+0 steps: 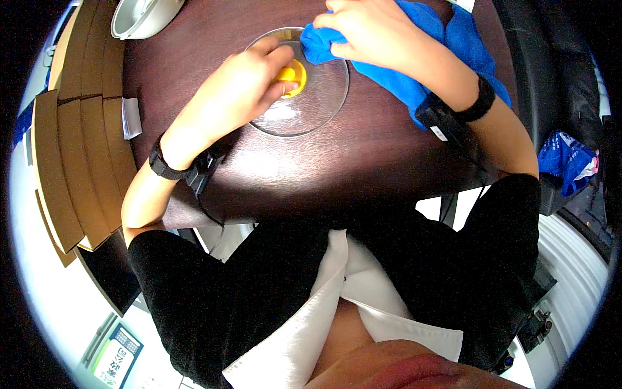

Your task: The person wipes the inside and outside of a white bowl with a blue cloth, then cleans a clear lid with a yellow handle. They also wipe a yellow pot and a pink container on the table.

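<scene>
A round glass pot lid (318, 104) with a thin rim is over the dark brown table. My left hand (250, 80) grips its yellow knob (294, 78), thumb and fingers around it. In my right hand (364, 29) is a bunched part of a blue cloth (320, 44), at the lid's upper right rim. The rest of the cloth hangs and spreads to the right, under my right forearm. Whether the lid rests on the table or is held just above it, I cannot tell.
A silver metal pot (146, 19) stands at the table's far left. Several brown cardboard pieces (80, 160) line the left edge, beside folded white paper (131, 118). A blue printed bag (566, 160) lies right of the brown table (291, 180). Black devices are strapped to both wrists.
</scene>
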`<state>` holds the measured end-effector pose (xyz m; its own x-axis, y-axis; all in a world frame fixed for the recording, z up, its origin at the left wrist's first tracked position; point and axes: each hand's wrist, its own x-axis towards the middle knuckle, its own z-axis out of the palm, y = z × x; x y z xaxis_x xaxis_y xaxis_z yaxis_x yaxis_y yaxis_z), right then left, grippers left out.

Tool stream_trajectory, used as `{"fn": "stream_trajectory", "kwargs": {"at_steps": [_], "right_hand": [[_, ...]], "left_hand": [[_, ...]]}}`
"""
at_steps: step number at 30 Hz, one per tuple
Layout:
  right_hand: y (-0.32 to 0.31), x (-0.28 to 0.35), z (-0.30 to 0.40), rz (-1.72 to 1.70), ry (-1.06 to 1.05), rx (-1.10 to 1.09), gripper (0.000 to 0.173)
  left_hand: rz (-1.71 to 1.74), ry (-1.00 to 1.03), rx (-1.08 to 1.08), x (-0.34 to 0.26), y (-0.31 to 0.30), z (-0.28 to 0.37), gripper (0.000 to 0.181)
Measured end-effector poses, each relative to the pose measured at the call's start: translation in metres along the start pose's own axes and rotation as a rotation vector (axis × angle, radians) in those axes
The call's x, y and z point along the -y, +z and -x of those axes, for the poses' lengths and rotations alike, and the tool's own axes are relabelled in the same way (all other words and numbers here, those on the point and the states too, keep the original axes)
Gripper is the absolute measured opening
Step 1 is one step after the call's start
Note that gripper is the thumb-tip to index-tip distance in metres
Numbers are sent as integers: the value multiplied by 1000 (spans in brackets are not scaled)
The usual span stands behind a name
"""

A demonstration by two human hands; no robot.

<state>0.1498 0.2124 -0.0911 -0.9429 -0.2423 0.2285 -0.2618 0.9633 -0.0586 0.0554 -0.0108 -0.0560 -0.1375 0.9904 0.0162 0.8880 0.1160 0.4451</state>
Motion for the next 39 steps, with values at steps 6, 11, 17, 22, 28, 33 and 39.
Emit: {"fn": "stream_trajectory", "kwargs": {"at_steps": [6, 11, 17, 22, 28, 33, 39], "right_hand": [[-20, 31, 48, -31, -71, 93, 28], [-30, 74, 70, -7, -157, 169, 12], [-18, 131, 57, 8, -314, 222, 17], [-26, 113, 49, -155, -253, 340, 28], [-45, 62, 72, -200, -63, 169, 32], [-34, 31, 64, -83, 8, 50, 37], [-14, 17, 49, -10, 15, -6, 34]], "left_hand": [[-65, -14, -2, -3, 2, 3, 24], [-44, 10, 22, 0, 2, 1, 26], [-58, 18, 0, 0, 4, -2, 25], [-84, -33, 10, -2, 4, -4, 27], [-137, -74, -30, 0, 9, -8, 28], [-300, -29, -54, 0, 17, -28, 26], [-305, -54, -112, 10, 25, -47, 24]]}}
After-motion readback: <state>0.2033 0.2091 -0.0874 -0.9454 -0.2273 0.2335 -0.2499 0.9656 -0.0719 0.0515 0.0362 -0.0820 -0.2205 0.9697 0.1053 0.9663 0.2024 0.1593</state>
